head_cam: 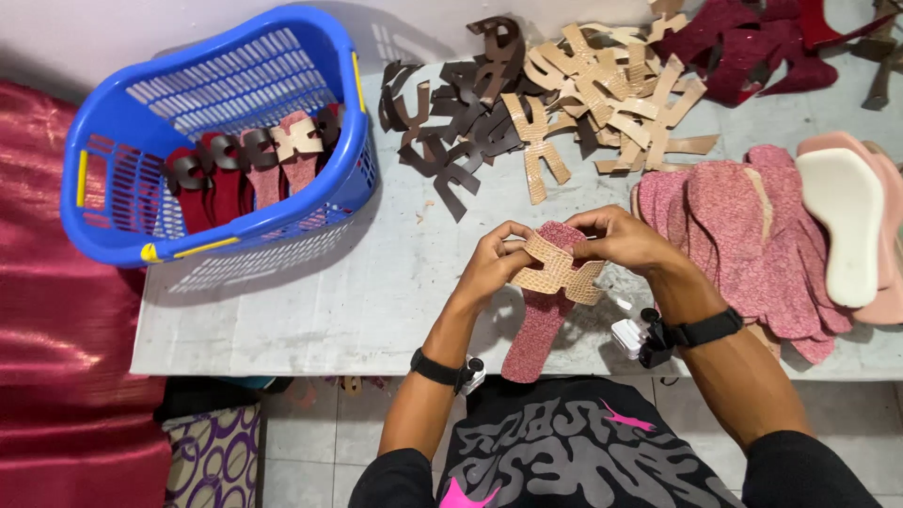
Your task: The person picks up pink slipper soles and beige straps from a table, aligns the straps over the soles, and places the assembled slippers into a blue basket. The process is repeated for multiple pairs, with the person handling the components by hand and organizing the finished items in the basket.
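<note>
Left hand (491, 259) and right hand (621, 237) pinch tan strap (555, 268) onto pink insole (538, 320) at table's (376, 301) near edge; few finished in blue basket (348, 141), many soles (734, 226) waiting.

Two Hands Hold a Shoe Piece

The left hand (491, 263) and right hand (621, 240) hold a pink sole (541, 325) with a tan strap (555, 268) on it. A blue basket (216, 141) sits on the gray table (357, 292) with shoe parts inside. Tan straps (611, 94) and brown straps (451, 113) lie in piles. More pink soles (743, 226) lie on the right.
</note>
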